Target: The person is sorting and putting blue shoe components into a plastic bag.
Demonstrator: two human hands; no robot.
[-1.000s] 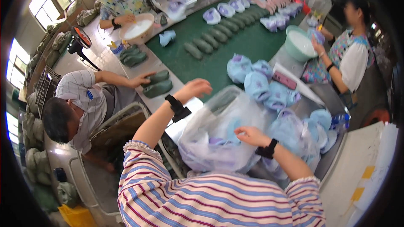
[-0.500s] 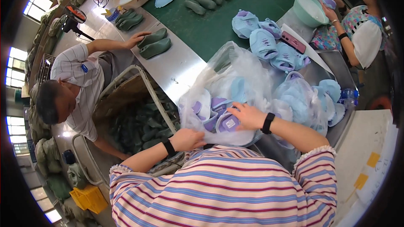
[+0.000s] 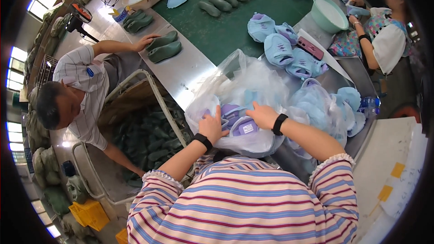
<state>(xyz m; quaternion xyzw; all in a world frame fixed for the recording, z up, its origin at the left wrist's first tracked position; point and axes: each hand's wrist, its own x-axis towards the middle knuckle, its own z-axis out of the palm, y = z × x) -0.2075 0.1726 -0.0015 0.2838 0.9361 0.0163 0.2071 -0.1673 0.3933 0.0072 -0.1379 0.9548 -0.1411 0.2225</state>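
Both hands are down on a clear plastic bag (image 3: 244, 104) of shoe uppers at the near edge of the bench (image 3: 190, 70): the left hand (image 3: 211, 126) presses its fingers into the bag's near-left side, gripping the film, while the right hand (image 3: 262, 115) lies spread on top, fingertips on a purple shoe upper (image 3: 242, 126) that sits between the two hands. To do this well, I judge the left hand should pin the film taut while the right draws out one upper at a time, so the thin plastic neither tears nor drags the pile off the edge. Counted: one bag under the hands; at least two purple uppers show through it, the rest too blurred to count. Just right of the right hand lies a second heap of bagged blue uppers (image 3: 325, 108); beyond the hands, four loose blue uppers (image 3: 280, 47). Far to the left, a co-worker's hand (image 3: 147, 42) touches two dark green lasts (image 3: 165, 47).
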